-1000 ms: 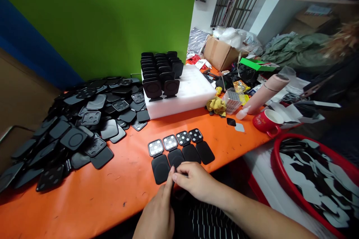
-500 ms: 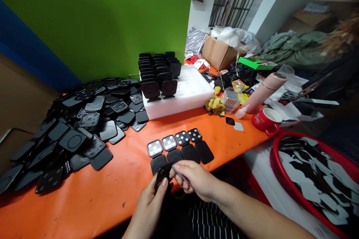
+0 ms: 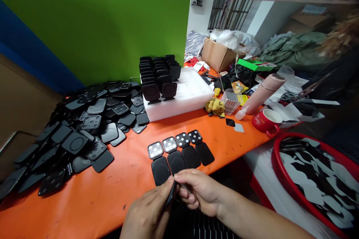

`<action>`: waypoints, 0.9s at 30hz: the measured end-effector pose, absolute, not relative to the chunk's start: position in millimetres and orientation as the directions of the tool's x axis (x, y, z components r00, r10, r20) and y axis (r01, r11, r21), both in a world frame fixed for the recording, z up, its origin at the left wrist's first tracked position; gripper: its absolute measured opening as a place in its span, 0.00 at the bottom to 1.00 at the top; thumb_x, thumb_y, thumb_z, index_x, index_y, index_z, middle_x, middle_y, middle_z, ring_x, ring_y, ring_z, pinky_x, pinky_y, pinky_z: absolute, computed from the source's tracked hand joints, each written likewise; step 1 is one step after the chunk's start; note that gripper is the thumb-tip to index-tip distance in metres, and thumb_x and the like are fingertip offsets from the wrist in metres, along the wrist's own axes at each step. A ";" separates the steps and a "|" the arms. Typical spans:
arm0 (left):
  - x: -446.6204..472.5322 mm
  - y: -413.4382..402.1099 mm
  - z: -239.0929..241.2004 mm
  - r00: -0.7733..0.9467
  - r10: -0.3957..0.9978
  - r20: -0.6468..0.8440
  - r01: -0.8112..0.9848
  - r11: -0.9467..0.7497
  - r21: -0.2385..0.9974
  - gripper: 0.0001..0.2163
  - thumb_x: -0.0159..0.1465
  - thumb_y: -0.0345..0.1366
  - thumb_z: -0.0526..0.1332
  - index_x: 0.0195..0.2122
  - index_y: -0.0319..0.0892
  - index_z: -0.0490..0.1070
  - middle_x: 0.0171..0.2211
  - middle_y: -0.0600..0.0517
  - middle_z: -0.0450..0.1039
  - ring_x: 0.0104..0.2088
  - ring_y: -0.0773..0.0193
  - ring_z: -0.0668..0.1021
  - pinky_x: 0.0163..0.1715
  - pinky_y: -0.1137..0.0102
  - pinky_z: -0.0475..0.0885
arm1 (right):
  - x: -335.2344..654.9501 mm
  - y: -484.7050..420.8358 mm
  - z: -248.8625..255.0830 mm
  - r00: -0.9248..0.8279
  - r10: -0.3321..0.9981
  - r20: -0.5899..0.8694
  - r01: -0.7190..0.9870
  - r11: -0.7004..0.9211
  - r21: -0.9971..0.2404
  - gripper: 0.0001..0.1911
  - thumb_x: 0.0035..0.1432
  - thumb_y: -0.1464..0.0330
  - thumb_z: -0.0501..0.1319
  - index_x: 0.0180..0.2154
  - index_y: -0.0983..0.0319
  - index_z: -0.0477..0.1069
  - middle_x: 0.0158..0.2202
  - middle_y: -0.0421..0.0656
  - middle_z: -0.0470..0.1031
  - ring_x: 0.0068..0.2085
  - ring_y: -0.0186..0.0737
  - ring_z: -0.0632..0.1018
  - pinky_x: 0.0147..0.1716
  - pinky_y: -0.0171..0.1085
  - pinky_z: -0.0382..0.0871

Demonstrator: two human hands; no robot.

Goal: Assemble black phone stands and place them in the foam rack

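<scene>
Low at the table's front edge, my left hand (image 3: pixel 150 207) is closed around a black folding pad (image 3: pixel 171 194), turned so that mostly its narrow side shows. My right hand (image 3: pixel 202 190) meets it from the right, thumb and forefinger pinched at the pad's upper edge. A thin grey tool (image 3: pixel 184 186) lies in the curled right fingers, mostly hidden. Just beyond both hands, several opened pads form a row; each has a dotted square half, such as the leftmost dotted panel (image 3: pixel 155 150), and a plain black half, such as the rightmost black panel (image 3: pixel 204 153).
A heap of black pads (image 3: pixel 74 142) covers the table's left side. More pads stand upright in a white foam block (image 3: pixel 179 106). Rightward are a yellow cloth (image 3: pixel 215 106), a clear box (image 3: pixel 230 101), a red mug (image 3: pixel 262 121), a pink bottle (image 3: pixel 265 93) and a red tub (image 3: pixel 276 147) of scraps.
My left hand has rolled the folding pad from showing its dark face to nearly edge-on. Both hands sit slightly lower, and the right fingertips now press against the pad's edge.
</scene>
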State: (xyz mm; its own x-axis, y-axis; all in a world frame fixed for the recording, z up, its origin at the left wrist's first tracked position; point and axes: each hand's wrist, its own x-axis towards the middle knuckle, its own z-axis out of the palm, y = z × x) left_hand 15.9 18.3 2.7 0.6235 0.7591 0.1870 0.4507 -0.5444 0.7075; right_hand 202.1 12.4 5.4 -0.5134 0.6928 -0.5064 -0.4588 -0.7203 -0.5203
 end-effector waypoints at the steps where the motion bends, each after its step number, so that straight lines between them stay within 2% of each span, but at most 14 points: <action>1: 17.2 18.8 2.7 0.585 0.793 0.170 0.453 -0.494 0.742 0.21 0.59 0.31 0.55 0.54 0.51 0.62 0.45 0.51 0.73 0.40 0.60 0.77 0.39 0.73 0.70 | 199.3 12.2 4.5 -0.504 0.705 -0.498 -0.488 -0.709 -0.509 0.13 0.53 0.62 0.58 0.25 0.65 0.63 0.17 0.33 0.58 0.15 0.22 0.55 0.13 0.26 0.40; 4: 24.5 23.1 2.2 0.342 0.940 -0.011 0.442 -0.150 0.884 0.11 0.59 0.38 0.56 0.42 0.45 0.73 0.35 0.50 0.77 0.35 0.59 0.77 0.34 0.72 0.71 | 194.0 12.5 2.7 -0.514 0.726 -0.457 -0.530 -0.688 -0.496 0.16 0.57 0.57 0.53 0.30 0.63 0.65 0.16 0.33 0.58 0.14 0.23 0.55 0.13 0.26 0.43; 6: 29.9 26.6 1.8 0.166 0.975 -0.147 0.363 0.078 0.928 0.12 0.58 0.43 0.57 0.32 0.41 0.74 0.29 0.51 0.76 0.30 0.59 0.77 0.29 0.72 0.71 | 193.1 13.0 2.1 -0.542 0.713 -0.445 -0.500 -0.699 -0.510 0.18 0.58 0.54 0.49 0.33 0.63 0.66 0.17 0.33 0.59 0.14 0.23 0.55 0.13 0.26 0.44; 8: 33.4 27.8 0.9 0.108 0.975 -0.192 0.300 0.152 0.942 0.13 0.57 0.45 0.58 0.28 0.39 0.72 0.24 0.52 0.74 0.27 0.61 0.76 0.27 0.73 0.71 | 192.9 13.4 2.3 -0.557 0.687 -0.468 -0.447 -0.722 -0.528 0.17 0.58 0.57 0.50 0.34 0.64 0.66 0.18 0.34 0.60 0.14 0.22 0.55 0.13 0.25 0.42; 10: 33.8 25.3 -1.1 0.131 0.981 -0.144 0.293 0.100 0.951 0.11 0.58 0.43 0.59 0.30 0.40 0.72 0.26 0.53 0.74 0.28 0.62 0.76 0.28 0.74 0.71 | 192.8 13.7 3.4 -0.548 0.667 -0.505 -0.417 -0.741 -0.526 0.12 0.57 0.61 0.54 0.34 0.65 0.66 0.21 0.35 0.61 0.15 0.21 0.56 0.13 0.24 0.41; 13: 30.5 18.0 -5.6 0.216 0.975 0.050 0.334 -0.122 0.935 0.09 0.60 0.36 0.58 0.40 0.44 0.72 0.34 0.53 0.76 0.33 0.63 0.77 0.34 0.74 0.72 | 194.1 13.7 5.4 -0.545 0.646 -0.534 -0.436 -0.763 -0.477 0.07 0.55 0.66 0.56 0.32 0.64 0.64 0.22 0.36 0.61 0.16 0.20 0.57 0.13 0.23 0.41; 17: 27.0 12.7 -9.2 0.388 0.870 0.304 0.301 -0.431 0.850 0.15 0.60 0.29 0.56 0.48 0.49 0.69 0.39 0.53 0.76 0.36 0.64 0.78 0.36 0.75 0.72 | 202.3 12.9 5.9 -0.690 0.506 -0.517 -0.457 -0.859 -0.230 0.07 0.53 0.66 0.54 0.30 0.64 0.63 0.22 0.36 0.61 0.15 0.21 0.57 0.12 0.24 0.42; 19: 27.7 11.9 -8.9 0.439 0.831 0.343 0.271 -0.486 0.831 0.18 0.60 0.28 0.56 0.50 0.50 0.66 0.41 0.52 0.75 0.37 0.64 0.78 0.37 0.75 0.73 | 207.1 12.0 6.0 -0.739 0.451 -0.500 -0.461 -0.880 -0.114 0.10 0.53 0.63 0.53 0.30 0.64 0.63 0.22 0.36 0.62 0.15 0.22 0.58 0.12 0.24 0.42; 21: 30.2 10.9 -8.3 0.441 0.822 0.361 0.248 -0.498 0.831 0.20 0.59 0.26 0.57 0.51 0.52 0.65 0.44 0.52 0.74 0.40 0.62 0.77 0.39 0.73 0.72 | 210.3 10.7 6.6 -0.715 0.458 -0.529 -0.497 -0.864 -0.076 0.11 0.53 0.61 0.54 0.30 0.64 0.63 0.20 0.35 0.61 0.15 0.23 0.57 0.12 0.25 0.42; 23: 34.6 10.3 -8.0 0.413 0.838 0.356 0.218 -0.471 0.855 0.20 0.58 0.27 0.58 0.50 0.52 0.67 0.44 0.53 0.74 0.40 0.61 0.77 0.40 0.72 0.72 | 211.7 9.0 7.3 -0.633 0.494 -0.596 -0.537 -0.835 -0.120 0.12 0.53 0.60 0.55 0.27 0.64 0.62 0.18 0.33 0.58 0.14 0.23 0.55 0.12 0.26 0.42; 24: 37.5 10.7 -8.3 0.395 0.860 0.323 0.204 -0.425 0.882 0.18 0.58 0.28 0.59 0.48 0.52 0.69 0.43 0.52 0.74 0.40 0.60 0.77 0.40 0.71 0.73 | 212.2 7.9 7.4 -0.565 0.531 -0.631 -0.547 -0.814 -0.196 0.13 0.53 0.60 0.55 0.26 0.63 0.61 0.18 0.33 0.56 0.14 0.23 0.53 0.13 0.26 0.42; 26: 45.7 14.2 -10.0 0.319 0.932 0.172 0.188 -0.241 0.952 0.12 0.57 0.32 0.60 0.43 0.48 0.73 0.40 0.50 0.76 0.38 0.59 0.78 0.37 0.70 0.73 | 213.7 5.1 6.6 -0.333 0.688 -0.645 -0.495 -0.710 -0.501 0.13 0.52 0.59 0.56 0.25 0.63 0.61 0.18 0.33 0.56 0.16 0.24 0.53 0.14 0.27 0.44; 27: 51.1 17.7 -11.4 0.261 0.963 0.068 0.167 -0.114 0.979 0.10 0.57 0.35 0.60 0.41 0.46 0.73 0.37 0.49 0.77 0.36 0.58 0.78 0.36 0.69 0.74 | 215.3 3.4 5.9 -0.193 0.786 -0.587 -0.400 -0.609 -0.685 0.12 0.51 0.60 0.58 0.26 0.63 0.62 0.18 0.33 0.57 0.17 0.25 0.55 0.16 0.27 0.46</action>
